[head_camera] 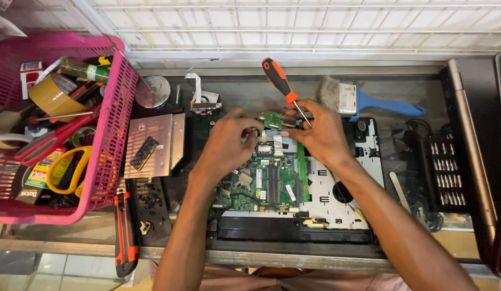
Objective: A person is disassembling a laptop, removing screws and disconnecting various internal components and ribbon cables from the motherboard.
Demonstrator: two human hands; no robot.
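Forearms foreground — pink basket [114, 134] holds tape [52, 94], scissors [67, 170].

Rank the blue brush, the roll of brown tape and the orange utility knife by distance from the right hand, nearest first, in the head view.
From the right hand:
1. Brush, just above and right of it.
2. Knife, lower left, at the bench edge.
3. Tape, far left, in the pink basket.

On the workbench: one opened laptop [293, 183], one screwdriver [283, 86], one blue-handled brush [369, 101], one pink basket [118, 108], one utility knife [125, 234], one drive caddy [156, 144], one bit rack [446, 172]. In the basket: one tape roll [52, 92], one pair of scissors [51, 141].
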